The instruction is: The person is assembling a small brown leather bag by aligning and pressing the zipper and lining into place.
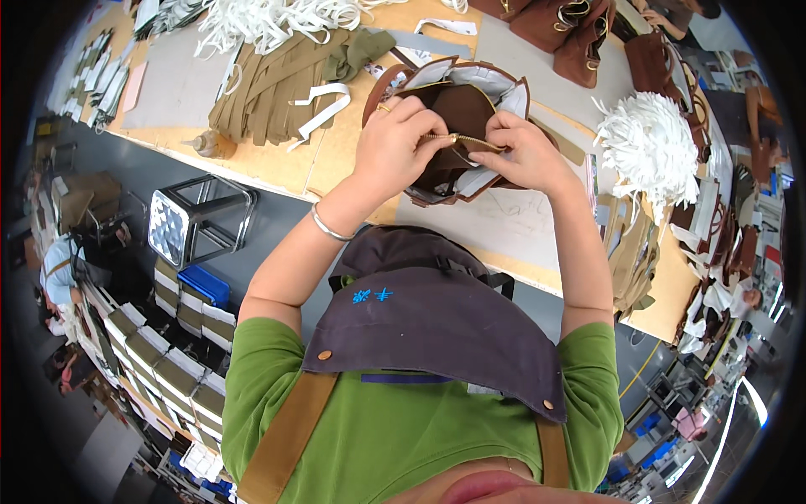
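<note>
A brown handbag [464, 190] with a pale lining stands with its mouth gaping on the table in front of me. Across its inside runs a gold-toothed zipper [457, 138] on brown tape. My left hand [398, 143] pinches the zipper at its left part, thumb and forefinger together. My right hand [522, 149] pinches the right end of the same zipper, beside the bag's far right wall. A gold piece, which looks like the zipper's slider, sits between the two hands. The bag's bottom is dark and partly hidden by my hands.
Olive fabric strips [260, 97] and a heap of white straps [273, 23] lie at the back left. A white strap bundle [651, 151] stands to the right. More brown bags [579, 42] are at the back right. A small bottle [213, 144] is near the table edge, a stool [180, 223] below.
</note>
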The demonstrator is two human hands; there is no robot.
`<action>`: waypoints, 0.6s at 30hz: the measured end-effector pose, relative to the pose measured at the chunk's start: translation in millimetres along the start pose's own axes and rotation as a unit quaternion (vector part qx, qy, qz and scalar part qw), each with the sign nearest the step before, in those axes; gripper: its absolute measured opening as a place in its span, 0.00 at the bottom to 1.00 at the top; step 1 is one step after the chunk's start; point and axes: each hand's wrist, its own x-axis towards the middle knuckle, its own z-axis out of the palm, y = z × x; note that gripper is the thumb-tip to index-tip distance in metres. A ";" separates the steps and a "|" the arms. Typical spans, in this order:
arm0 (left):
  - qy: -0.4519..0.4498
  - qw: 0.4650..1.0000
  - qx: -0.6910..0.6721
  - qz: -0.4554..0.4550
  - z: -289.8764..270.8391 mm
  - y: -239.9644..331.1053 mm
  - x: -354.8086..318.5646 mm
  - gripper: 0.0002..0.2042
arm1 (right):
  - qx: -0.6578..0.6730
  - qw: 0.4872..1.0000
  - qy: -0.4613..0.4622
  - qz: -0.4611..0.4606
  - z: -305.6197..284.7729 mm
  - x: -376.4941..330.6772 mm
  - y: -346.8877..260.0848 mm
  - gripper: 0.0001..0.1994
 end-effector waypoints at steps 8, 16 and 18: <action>0.036 0.943 0.308 0.124 18.4 -22.2 7.0 0.07 | 0.014 0.997 -0.048 0.054 6.7 5.2 -19.3 0.11; -0.191 0.976 -0.031 0.104 -9.7 50.4 -38.0 0.19 | 0.013 0.999 -0.024 0.030 32.7 5.9 -9.4 0.09; -0.151 0.987 0.026 0.040 7.0 52.9 -61.6 0.21 | 0.038 0.996 -0.058 0.055 37.2 10.9 -11.8 0.09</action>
